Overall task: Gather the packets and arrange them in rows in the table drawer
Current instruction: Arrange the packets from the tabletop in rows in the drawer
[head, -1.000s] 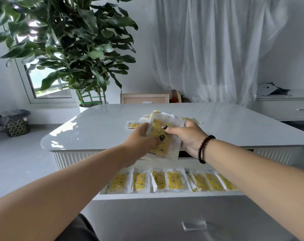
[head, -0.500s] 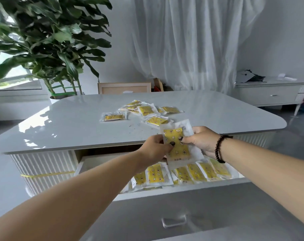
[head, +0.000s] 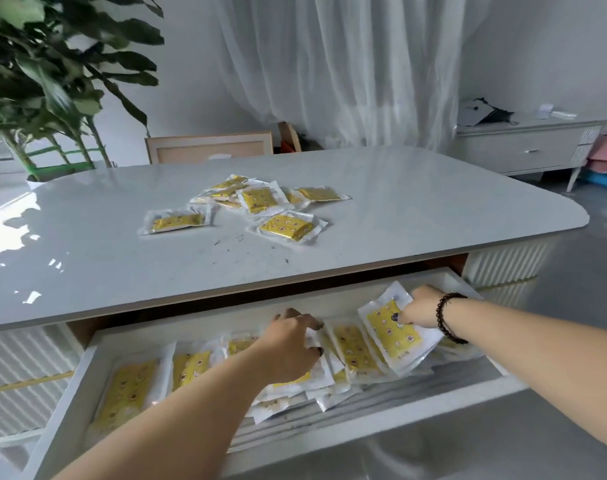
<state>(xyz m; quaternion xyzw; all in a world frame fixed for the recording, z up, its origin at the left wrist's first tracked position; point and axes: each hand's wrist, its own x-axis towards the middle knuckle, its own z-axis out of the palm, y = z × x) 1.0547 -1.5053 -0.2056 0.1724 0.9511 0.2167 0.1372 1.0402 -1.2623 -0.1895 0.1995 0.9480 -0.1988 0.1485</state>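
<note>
1. Right hand (head: 420, 308) is inside the open table drawer (head: 66, 407) at its right end, fingers closed on a yellow packet (head: 395, 330) in a clear white wrapper; thumb lies on the printed face and the packet is tilted over the others below it
2. Left hand (head: 291, 348) is in the middle of the drawer, palm down, fingers bent and pressing on the row of packets (head: 354, 348); I cannot tell if it grips one or only holds them flat
3. The packets in the drawer lie side by side from left to right, overlapping in the middle and at the right; the leftmost packet (head: 129, 393) lies flat and alone
4. Half a second ago both hands held one packet together in the air, above the drawer's front; now they are apart and low, each at its own place in the drawer, and the packet has gone down with the right hand
5. A black bead bracelet (head: 446, 318) is on the right wrist
6. On the glossy white table top (head: 87, 244) a loose pile of packets (head: 257, 199) stays well behind the drawer, some touching, two a little apart from the others, as before
7. The camera looks lower than before, so more of the drawer is visible
8. Behind the table stand a large green plant (head: 52, 81), a wooden frame (head: 208, 147), a white sheer curtain (head: 347, 64) and a low white sideboard (head: 524, 147) at the right
</note>
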